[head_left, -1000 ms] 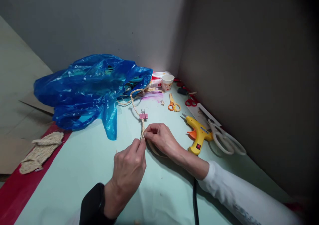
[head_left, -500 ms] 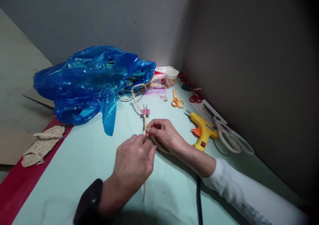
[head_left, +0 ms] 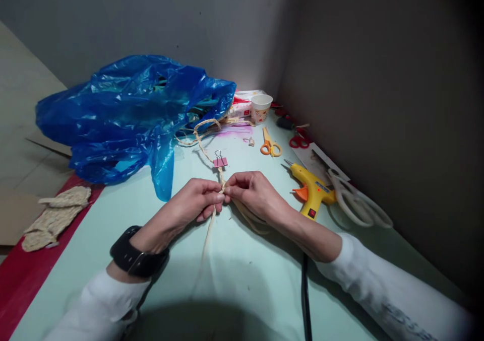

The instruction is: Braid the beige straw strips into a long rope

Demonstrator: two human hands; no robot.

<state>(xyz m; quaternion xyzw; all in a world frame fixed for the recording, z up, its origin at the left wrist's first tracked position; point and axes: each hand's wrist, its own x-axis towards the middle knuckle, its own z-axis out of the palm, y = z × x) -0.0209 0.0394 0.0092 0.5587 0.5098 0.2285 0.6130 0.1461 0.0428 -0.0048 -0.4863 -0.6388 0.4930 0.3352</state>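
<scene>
A thin straw-coloured braid (head_left: 221,175) runs toward me from under a pink binder clip (head_left: 220,162). Just below the clip, my left hand (head_left: 198,197) pinches the braid's near end between thumb and fingers. Pressed close beside it, my right hand (head_left: 252,192) grips the same spot from the other side. One loose strand (head_left: 208,235) trails down from the left fingers across the table. More pale strands (head_left: 251,221) curve out beneath the right hand. The fingertips partly hide the point where the strands cross.
A blue plastic bag (head_left: 124,109) fills the back left. To the right lie a yellow glue gun (head_left: 313,187) with a black cord, orange-handled scissors (head_left: 270,143) and large white-handled scissors (head_left: 353,202). A paper cup (head_left: 260,110) stands behind. A woven straw piece (head_left: 56,217) lies left.
My left hand has turned and moved up and left, from over the strands to beside the braid. The right hand stays at the braid. The view has shifted slightly.
</scene>
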